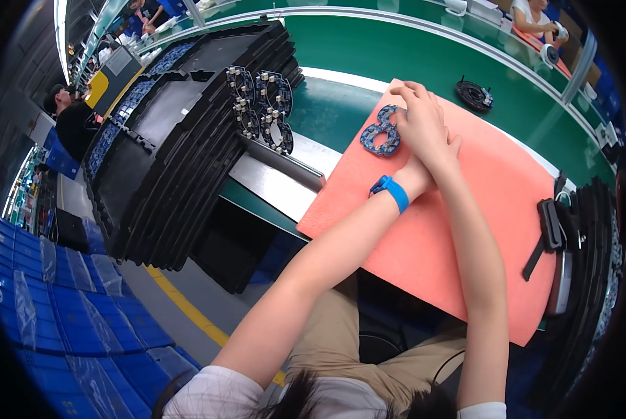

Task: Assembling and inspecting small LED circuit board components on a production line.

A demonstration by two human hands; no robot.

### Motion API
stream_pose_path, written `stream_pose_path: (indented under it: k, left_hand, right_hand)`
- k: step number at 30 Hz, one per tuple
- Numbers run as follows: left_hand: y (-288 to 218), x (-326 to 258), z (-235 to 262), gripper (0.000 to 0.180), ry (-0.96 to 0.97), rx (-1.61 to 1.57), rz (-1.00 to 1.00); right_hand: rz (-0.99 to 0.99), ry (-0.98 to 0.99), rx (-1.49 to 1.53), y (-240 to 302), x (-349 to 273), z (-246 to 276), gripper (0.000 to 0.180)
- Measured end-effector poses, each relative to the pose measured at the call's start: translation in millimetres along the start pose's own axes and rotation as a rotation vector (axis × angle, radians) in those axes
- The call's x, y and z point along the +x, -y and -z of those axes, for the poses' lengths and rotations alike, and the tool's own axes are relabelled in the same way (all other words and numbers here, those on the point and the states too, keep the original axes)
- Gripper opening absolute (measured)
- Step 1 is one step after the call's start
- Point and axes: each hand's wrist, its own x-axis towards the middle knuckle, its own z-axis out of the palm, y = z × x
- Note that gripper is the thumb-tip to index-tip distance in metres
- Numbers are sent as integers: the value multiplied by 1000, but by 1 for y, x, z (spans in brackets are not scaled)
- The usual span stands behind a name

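Observation:
A blue figure-eight shaped circuit board (379, 133) lies on a salmon-pink foam mat (481, 230). My right hand (419, 119) lies over the board's right edge, fingers curled on it. My left hand (435, 164) is mostly hidden under the right one; its wrist carries a blue band (392, 190). Whether the left hand touches the board is hidden. Several more figure-eight boards (263, 105) stand upright in a black tray to the left.
A tall slanted stack of black trays (180, 140) fills the left. A green conveyor belt (411, 49) runs behind the mat, with a round black part (474, 93) on it. Black trays and a black tool (549, 227) sit at right. Blue crates (61, 300) stand lower left. Other people work far off.

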Motion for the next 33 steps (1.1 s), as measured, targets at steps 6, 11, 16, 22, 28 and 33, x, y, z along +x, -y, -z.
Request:
stream_pose_path:
  k: [6,11,16,22,28,33]
  left_hand:
    - [-9,5,20,26,178,-78,157]
    - [-16,8,24,27,179,-171,172]
    - [-12,4,26,27,154,-117,171]
    - [-20,10,19,27,128,-128,153]
    - [-11,4,24,24,105,-129,158]
    - [-14,8,22,20,102,-188,165]
  right_hand:
    - [335,4,288,95,8,13,37]
    - [422,-114,376,128,22,-10,50]
    - [262,2,483,134,20,-33,45]
    - [21,61,448,90,23,-57,43]
    - [-247,303,513,78,29,-67,46]
    - [-177,327,209,60,29,-74,47]
